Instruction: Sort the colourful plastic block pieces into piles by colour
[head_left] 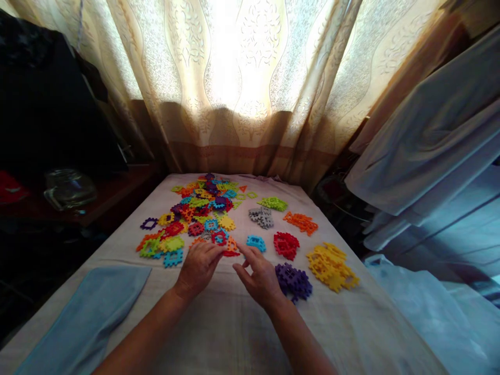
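My left hand [197, 268] is closed, with its fingertips on a thin red interlocking toy piece [231, 254] that looks nearly edge-on. Opposite it, my right hand [258, 275] is open, thumb and index finger apart, the index fingertip close to the red piece and an orange triangular piece [232, 243]. Just beyond my left fingertips lies a red piece with a blue one [220, 237]. A mixed heap of colourful pieces [201, 200] spreads up the table. Blue pieces [255, 242] lie past my right fingers, and a purple pile [292, 281] sits beside that hand.
Single-colour piles of red [286, 245], yellow [332, 266], orange [300, 223], grey [261, 217] and green pieces [273, 203] lie to the right. A blue cloth [94, 307] covers the table's left front. A glass jug [68, 190] stands on furniture at left; curtains hang behind.
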A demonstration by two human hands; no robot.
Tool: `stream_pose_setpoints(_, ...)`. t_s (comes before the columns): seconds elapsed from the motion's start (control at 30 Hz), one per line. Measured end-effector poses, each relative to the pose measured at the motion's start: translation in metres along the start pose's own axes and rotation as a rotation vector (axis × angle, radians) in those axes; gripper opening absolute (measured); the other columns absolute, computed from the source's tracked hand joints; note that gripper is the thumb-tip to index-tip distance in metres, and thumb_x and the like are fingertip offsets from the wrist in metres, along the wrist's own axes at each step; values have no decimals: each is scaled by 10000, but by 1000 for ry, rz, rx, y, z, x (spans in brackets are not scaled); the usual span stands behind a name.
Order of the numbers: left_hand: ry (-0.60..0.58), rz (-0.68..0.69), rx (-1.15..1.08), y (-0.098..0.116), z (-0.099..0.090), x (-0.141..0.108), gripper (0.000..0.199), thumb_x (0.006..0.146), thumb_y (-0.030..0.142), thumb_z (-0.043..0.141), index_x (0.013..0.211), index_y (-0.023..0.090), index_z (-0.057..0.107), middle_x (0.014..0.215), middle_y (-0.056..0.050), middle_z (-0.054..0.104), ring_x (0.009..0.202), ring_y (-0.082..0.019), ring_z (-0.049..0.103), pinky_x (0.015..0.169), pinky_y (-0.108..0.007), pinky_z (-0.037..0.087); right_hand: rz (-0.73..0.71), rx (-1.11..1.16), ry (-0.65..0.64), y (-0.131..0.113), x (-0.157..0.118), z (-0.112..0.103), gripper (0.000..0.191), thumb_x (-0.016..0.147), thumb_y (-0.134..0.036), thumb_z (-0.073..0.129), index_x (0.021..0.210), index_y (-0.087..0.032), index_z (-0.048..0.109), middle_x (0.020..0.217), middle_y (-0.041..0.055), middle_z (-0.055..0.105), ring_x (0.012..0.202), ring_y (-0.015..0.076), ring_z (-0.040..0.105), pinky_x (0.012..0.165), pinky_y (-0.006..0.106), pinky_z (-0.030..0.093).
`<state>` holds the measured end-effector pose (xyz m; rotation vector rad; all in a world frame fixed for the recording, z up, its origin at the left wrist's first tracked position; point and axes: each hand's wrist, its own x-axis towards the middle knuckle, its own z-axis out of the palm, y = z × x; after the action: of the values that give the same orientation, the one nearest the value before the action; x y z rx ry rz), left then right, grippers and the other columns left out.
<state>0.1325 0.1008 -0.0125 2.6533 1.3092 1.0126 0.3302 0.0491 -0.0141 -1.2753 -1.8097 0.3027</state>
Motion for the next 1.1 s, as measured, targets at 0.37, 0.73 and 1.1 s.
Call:
stream_pose_setpoints(0.37, 101, -49, -155, 3, 29, -11, 335, 937, 357, 459, 1223, 237, 586, 1049, -64, 713, 978, -195, 662, 890, -355, 517, 343, -191, 174, 72, 35, -61, 235, 858, -316, 526, 954, -218, 716, 784, 30, 734, 691, 175, 670, 645, 272, 501)
stream_pose_setpoints(0.73, 126, -66, 81, -32, 15, -55, 298, 937, 307, 422, 1122, 227, 642, 1029, -66, 722, 958, -211, 659, 879, -366, 506, 601, -558, 224, 127, 45, -89, 279, 838, -298, 517, 925, -179, 754, 903, 125, 726, 791, 245, 668, 700, 345, 492)
stream_pose_setpoints(1.1, 256, -263, 273, -84, -6, -64, 328, 920, 345, 407, 1039, 192, 671, 959, -84, 723, 887, -238, 649, 818, -372, 488, 136, -481, -309, 31, 74, 12, 309, 891, -267, 526, 1168, -225, 657, 1168, 76, 670, 1067, 204, 604, 912, 299, 449)
